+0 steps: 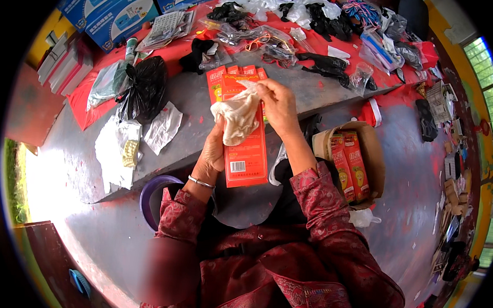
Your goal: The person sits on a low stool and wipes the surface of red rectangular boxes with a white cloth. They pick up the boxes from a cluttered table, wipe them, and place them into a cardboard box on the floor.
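**Cream cloth held over red packets at the grey table**

Cream cloth [238,117], crumpled and soft-looking, sits between both hands just above the middle of the grey table [194,98]. From my remote seat I see the right hand [278,105] pinching its upper edge from the far side, fingers curled onto the fabric. The left hand [213,150] comes up from the near side, gripping both the lower part of the cloth and the long red packet [247,157] behind it; a silver bangle [201,182] rings that wrist. More red packets [230,77] fan out on the table just beyond the cloth, partly covered by it.

To the left lies a black plastic bag [145,85], with white crumpled sheets [161,126] near it. On the far side a red covering [174,51] carries clear bags and black items [325,64], and blue boxes [118,14] stand at the far left. To the right, on the floor, an open cardboard box [374,153] holds red and orange cartons [348,163]. A purple bucket rim [150,188] shows near the left elbow. Whether the cloth is one piece or several bunched together I cannot tell, since the folds blur.
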{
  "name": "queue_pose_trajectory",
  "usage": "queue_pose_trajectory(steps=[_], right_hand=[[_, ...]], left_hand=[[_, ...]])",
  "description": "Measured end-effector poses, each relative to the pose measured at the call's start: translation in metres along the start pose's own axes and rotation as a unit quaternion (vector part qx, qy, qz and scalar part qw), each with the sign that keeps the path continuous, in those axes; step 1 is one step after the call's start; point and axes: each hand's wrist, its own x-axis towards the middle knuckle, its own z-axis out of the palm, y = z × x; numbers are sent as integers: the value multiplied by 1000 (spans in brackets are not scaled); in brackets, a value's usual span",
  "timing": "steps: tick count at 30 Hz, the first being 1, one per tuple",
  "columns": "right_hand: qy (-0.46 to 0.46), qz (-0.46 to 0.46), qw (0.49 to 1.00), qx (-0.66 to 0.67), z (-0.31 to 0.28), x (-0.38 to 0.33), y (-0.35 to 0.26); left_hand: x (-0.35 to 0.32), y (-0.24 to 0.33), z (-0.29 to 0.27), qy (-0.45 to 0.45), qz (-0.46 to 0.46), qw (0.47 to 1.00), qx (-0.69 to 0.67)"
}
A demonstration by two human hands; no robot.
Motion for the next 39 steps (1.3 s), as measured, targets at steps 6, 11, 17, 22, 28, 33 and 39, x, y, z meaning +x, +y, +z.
queue_pose_trajectory(steps=[6,11,17,22,28,33,39], right_hand=[[85,13,995,55,2,-4,-14],[-102,-250,944,-189,25,-27,-23],[-93,-193,948,-235,-2,-29,-10],[-72,92,967,-228,-45,-33,0],[74,287,827,478,-33,-14,21],[-140,360,852,354,6,-29,-11],[-264,311,855,322,14,-40,-5]], left_hand=[[4,0,6,-16,19,999,28],[6,6,6,-37,27,998,-31],[-4,7,17,42,58,996,50],[-9,35,28,42,137,985,94],[1,34,16,48,140,989,25],[4,34,12,103,212,968,85],[1,42,14,140,311,915,217]])
